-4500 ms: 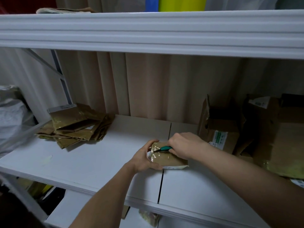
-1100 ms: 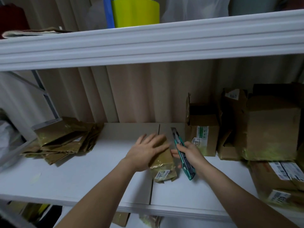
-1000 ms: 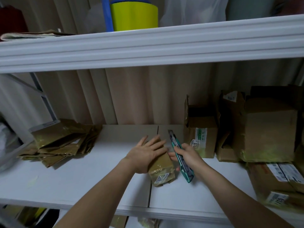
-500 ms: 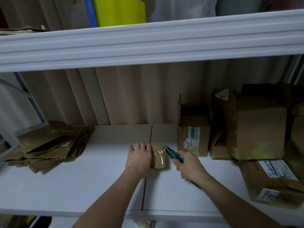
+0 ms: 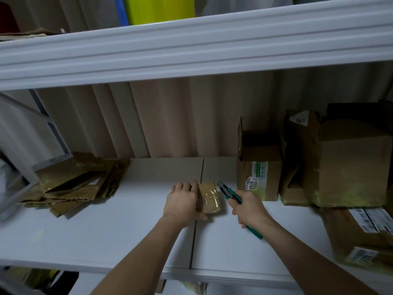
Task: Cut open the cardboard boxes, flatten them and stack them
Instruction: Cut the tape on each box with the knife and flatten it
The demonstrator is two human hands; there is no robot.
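A small taped cardboard box [image 5: 209, 196] lies on the white shelf [image 5: 106, 226], near its middle. My left hand [image 5: 182, 201] grips the box from its left side, thumb under the near edge. My right hand [image 5: 249, 209] grips a green utility knife [image 5: 228, 193], whose tip sits just right of the box's far corner. Several flattened boxes [image 5: 72, 184] lie in a pile at the left of the shelf.
Unopened and torn cardboard boxes [image 5: 259, 167] stand at the right, with a bigger box [image 5: 353, 162] beside them and a labelled one [image 5: 361, 231] lying in front. An upper shelf [image 5: 191, 43] hangs overhead. A beige curtain [image 5: 170, 120] closes the back.
The left hand went from pressing flat on the box to gripping its left side. The box was turned on the shelf. The knife came back towards the box's right edge.
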